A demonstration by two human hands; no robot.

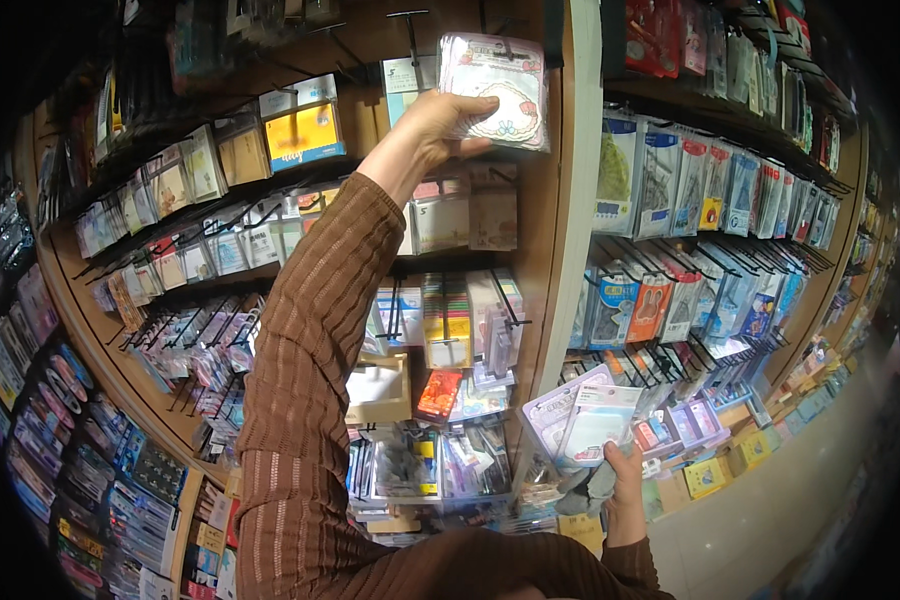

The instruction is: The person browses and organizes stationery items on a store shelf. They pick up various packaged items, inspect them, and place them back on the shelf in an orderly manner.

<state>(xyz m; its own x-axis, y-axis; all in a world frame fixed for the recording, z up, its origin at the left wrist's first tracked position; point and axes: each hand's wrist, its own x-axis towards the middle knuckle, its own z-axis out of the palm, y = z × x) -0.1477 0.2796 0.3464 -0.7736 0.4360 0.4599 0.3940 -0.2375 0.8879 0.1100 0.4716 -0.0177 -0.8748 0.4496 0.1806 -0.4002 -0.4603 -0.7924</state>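
My left hand (450, 124) is stretched up to the top of a display bay. Its thumb lies over the front of a stack of pink-edged packaged notepads (521, 101) with a printed bow, and the fingers are behind. A black display hook is beside this stack; whether the stack hangs on a hook I cannot tell. Lower right, my right hand (625, 476) holds two fanned flat packets: a pale stationery packet (598, 424) in front and a lilac-edged packet (544, 412) behind it. A grey fabric item (589, 489) is bunched at the same hand, its kind unclear.
Hooks with packaged notepads (304, 135) fill the wooden bay on the left. A white upright post (581, 187) separates it from more hanging packets (660, 180). Below are a wooden box (379, 390) and bins of small goods (476, 457). Shiny floor (727, 544) shows lower right.
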